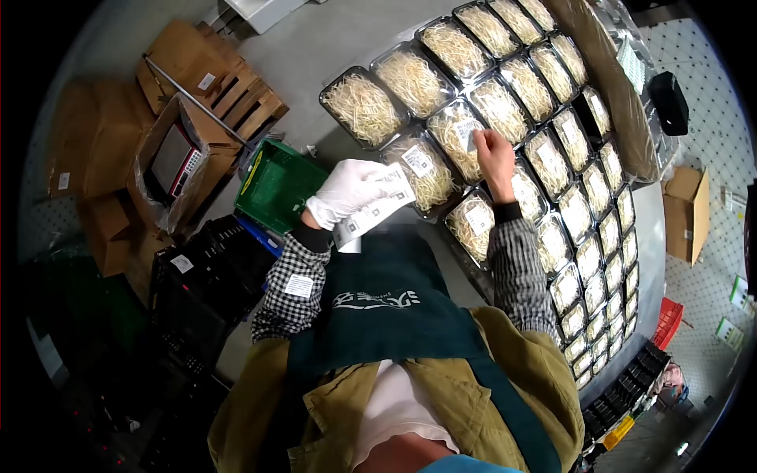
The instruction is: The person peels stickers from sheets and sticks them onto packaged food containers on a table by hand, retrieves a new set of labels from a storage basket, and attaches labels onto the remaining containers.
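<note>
My left hand (351,189), in a white glove, is closed on a strip of printed labels (382,206) that hangs below the fingers. My bare right hand (495,158) is over a black tray of bean sprouts (451,150), its fingers pinched at the edge of a white label (467,132) on top of that tray. Beside it, another tray of sprouts (430,193) carries a label (418,160). Two trays to the upper left, one of them a sprout tray (361,109), show no label. Nearer my right sleeve, a labelled tray (473,225) sits at the table's edge.
Rows of labelled sprout trays (576,213) cover the right of the grey table (347,39). To the left are a green crate (280,185), dark crates (197,268) and a cardboard box with a scale-like device (175,162). An open carton (686,213) stands far right.
</note>
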Demonstrator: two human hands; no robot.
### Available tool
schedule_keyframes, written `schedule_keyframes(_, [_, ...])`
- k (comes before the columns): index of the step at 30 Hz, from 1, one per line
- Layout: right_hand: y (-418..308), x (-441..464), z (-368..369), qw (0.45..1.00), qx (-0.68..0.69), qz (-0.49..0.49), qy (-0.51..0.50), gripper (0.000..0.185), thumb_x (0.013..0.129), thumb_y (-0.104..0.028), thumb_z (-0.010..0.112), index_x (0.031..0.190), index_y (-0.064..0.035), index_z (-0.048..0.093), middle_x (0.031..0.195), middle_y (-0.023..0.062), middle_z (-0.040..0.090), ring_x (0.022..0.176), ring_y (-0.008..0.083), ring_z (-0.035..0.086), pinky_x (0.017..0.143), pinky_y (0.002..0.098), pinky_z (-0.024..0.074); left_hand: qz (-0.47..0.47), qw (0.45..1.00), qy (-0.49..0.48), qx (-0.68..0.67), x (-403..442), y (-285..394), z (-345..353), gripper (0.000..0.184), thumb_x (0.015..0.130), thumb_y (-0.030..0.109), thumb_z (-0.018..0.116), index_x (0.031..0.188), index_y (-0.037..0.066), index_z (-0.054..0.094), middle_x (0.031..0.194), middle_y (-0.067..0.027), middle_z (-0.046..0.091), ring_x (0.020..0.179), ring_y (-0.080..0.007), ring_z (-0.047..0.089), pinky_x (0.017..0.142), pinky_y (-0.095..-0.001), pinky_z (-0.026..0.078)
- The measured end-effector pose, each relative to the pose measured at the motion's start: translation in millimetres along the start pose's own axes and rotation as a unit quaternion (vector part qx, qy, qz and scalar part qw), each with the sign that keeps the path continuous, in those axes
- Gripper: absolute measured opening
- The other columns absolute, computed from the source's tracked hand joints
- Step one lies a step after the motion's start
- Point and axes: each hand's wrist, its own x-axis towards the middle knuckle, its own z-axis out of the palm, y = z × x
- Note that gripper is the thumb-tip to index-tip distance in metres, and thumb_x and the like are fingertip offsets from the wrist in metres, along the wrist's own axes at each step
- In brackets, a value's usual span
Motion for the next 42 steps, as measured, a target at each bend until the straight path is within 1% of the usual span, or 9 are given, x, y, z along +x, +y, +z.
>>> schedule_keyframes(7, [42,24,38,0.931,-0.341,-0.061,0.114,0.031,0.085,-0.037,0.062,0.088,-0.0077,0.053,0.064,0.0084,0.059,0.057,0.0254,0.056,0.062,0.0419,0.0352,0.026,0.991,0.054,-0.119,15,41,4,0.019,0.086,0.006,0.066,0.103,-0.003,0.064,0.098,-0.0062,0.068,0.088,-0.0099,0.065,0.075,-0.0224,0.053])
schedule_keyframes(13, [-55,-31,-19,0.914,0.299,0.142,-0.233,0.034,0.090,-0.032,0.064,0.104,-0.0006,0.063,0.083,0.0032,0.066,0.082,0.0088,0.059,0.078,0.0237,0.0447,0.087,0.987,0.113,0.073,73,27,53,0.016,0.086,0.014,0.069,0.080,0.000,0.064,0.066,0.0023,0.056,0.063,-0.0019,0.049,0.055,-0.0220,0.041])
schedule_keyframes(17, [-17,4,-45,0.932,0.334,0.052,-0.133,0.015,0.090,-0.015,0.063,0.091,-0.0014,0.068,0.089,0.0017,0.066,0.081,0.0089,0.057,0.077,0.0231,0.0448,0.067,0.995,0.035,0.071,90,24,53,0.014,0.084,0.013,0.069,0.083,-0.001,0.066,0.073,-0.0001,0.063,0.066,-0.0032,0.054,0.058,-0.0210,0.044])
schedule_keyframes(21, [83,108,-34,0.990,-0.017,-0.076,0.117,0.034,0.089,-0.031,0.064,0.079,0.0007,0.064,0.061,0.0059,0.060,0.051,0.0125,0.052,0.048,0.0270,0.0393,0.002,0.998,-0.016,-0.064,89,41,47,0.014,0.085,0.009,0.068,0.094,-0.002,0.067,0.083,-0.0030,0.067,0.075,-0.0071,0.063,0.065,-0.0210,0.050])
schedule_keyframes(23, [68,122,-24,0.976,-0.199,-0.015,0.087,0.039,0.083,-0.043,0.064,0.077,-0.0045,0.064,0.073,0.0140,0.065,0.070,0.0309,0.062,0.067,0.0415,0.0434,-0.008,0.994,0.005,-0.108,89,66,52,0.017,0.085,0.008,0.067,0.099,-0.002,0.066,0.090,-0.0039,0.068,0.081,-0.0077,0.064,0.067,-0.0204,0.050])
schedule_keyframes(28, [93,117,-19,0.917,-0.320,-0.089,0.223,0.045,0.083,-0.036,0.065,0.115,-0.0054,0.056,0.087,0.0093,0.057,0.084,0.0267,0.055,0.077,0.0410,0.0366,0.034,0.997,0.028,-0.062,111,78,59,0.020,0.088,0.008,0.064,0.106,0.000,0.064,0.096,-0.0038,0.067,0.085,-0.0073,0.062,0.072,-0.0211,0.050])
schedule_keyframes(30, [77,104,-38,0.997,-0.047,0.026,0.064,0.040,0.085,-0.035,0.064,0.109,-0.0029,0.060,0.100,0.0100,0.062,0.093,0.0223,0.057,0.078,0.0382,0.0419,0.051,0.998,0.031,0.003,126,72,67,0.016,0.089,0.011,0.064,0.100,0.000,0.065,0.090,-0.0017,0.065,0.080,-0.0059,0.060,0.069,-0.0220,0.048])
schedule_keyframes(35, [4,37,-68,0.899,0.378,0.082,-0.205,0.020,0.089,-0.020,0.066,0.097,-0.0016,0.069,0.083,0.0019,0.067,0.079,0.0096,0.060,0.076,0.0247,0.0479,0.095,0.981,0.129,0.108,162,68,101,0.016,0.085,0.014,0.069,0.078,0.001,0.064,0.064,0.0011,0.058,0.059,-0.0052,0.052,0.052,-0.0243,0.042])
schedule_keyframes(42, [103,192,-86,0.980,-0.033,-0.077,0.181,0.040,0.087,-0.040,0.061,0.078,-0.0015,0.066,0.072,0.0137,0.067,0.064,0.0261,0.063,0.059,0.0375,0.0450,0.064,0.998,-0.009,0.015,179,69,97,0.017,0.087,0.010,0.064,0.098,-0.003,0.067,0.086,-0.0029,0.068,0.076,-0.0075,0.062,0.066,-0.0225,0.050])
